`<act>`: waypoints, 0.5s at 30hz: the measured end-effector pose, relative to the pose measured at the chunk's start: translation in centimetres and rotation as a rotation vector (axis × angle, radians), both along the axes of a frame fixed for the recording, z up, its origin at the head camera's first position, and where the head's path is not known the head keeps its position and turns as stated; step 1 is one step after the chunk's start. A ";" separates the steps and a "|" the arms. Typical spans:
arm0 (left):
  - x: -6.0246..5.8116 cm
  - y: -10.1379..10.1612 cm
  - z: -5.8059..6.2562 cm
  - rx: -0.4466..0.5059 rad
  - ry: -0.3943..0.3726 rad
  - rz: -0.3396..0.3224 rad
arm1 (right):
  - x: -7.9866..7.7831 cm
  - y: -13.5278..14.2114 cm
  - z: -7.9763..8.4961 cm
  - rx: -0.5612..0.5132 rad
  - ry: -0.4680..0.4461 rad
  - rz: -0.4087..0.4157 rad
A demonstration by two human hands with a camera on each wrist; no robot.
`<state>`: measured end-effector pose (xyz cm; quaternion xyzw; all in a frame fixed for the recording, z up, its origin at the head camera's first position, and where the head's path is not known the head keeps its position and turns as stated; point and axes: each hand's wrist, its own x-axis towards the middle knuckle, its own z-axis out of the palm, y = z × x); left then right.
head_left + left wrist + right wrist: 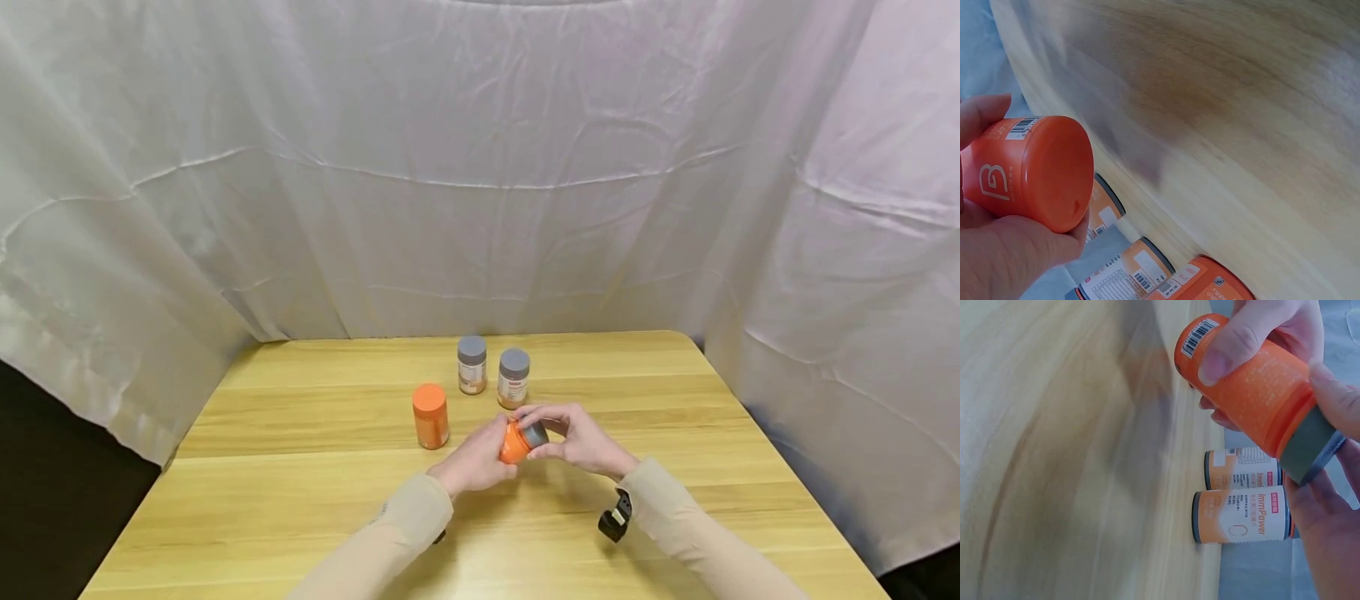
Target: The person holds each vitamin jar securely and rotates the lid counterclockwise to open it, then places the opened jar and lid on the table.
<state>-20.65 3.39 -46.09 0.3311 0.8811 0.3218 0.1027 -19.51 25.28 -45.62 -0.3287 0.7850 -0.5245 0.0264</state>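
My left hand [480, 458] grips the body of an orange bottle [513, 447], held tilted above the table. On that bottle is a dark grey lid [1310, 445], which the thumb and fingers of my right hand [587, 442] pinch at the sides. The left wrist view shows the bottle's smooth orange base [1063, 172] facing the camera, with a barcode near its edge. Left of the hands stands another orange bottle [431, 423] with an orange lid. Just beyond them are two upright white-and-orange labelled bottles, one farther back [472, 375] and one nearer [513, 385], both with grey lids.
The wood-grain table [300, 483] spreads out around the bottles, with a rounded corner at the back right. Pale curtains [480, 208] hang behind it and along both sides. A black strapped device [617, 518] sits at the right wrist.
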 end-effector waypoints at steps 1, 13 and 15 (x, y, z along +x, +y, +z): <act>0.0 0.0 -0.1 -0.006 0.018 0.005 | 0.1 -0.1 0.0 0.003 -0.006 -0.015; 0.5 0.3 0.0 -0.058 0.205 0.077 | 0.5 -0.9 0.6 -0.065 -0.125 -0.305; 0.5 0.3 0.0 -0.072 0.230 0.090 | 0.5 -0.8 0.7 -0.068 -0.189 -0.360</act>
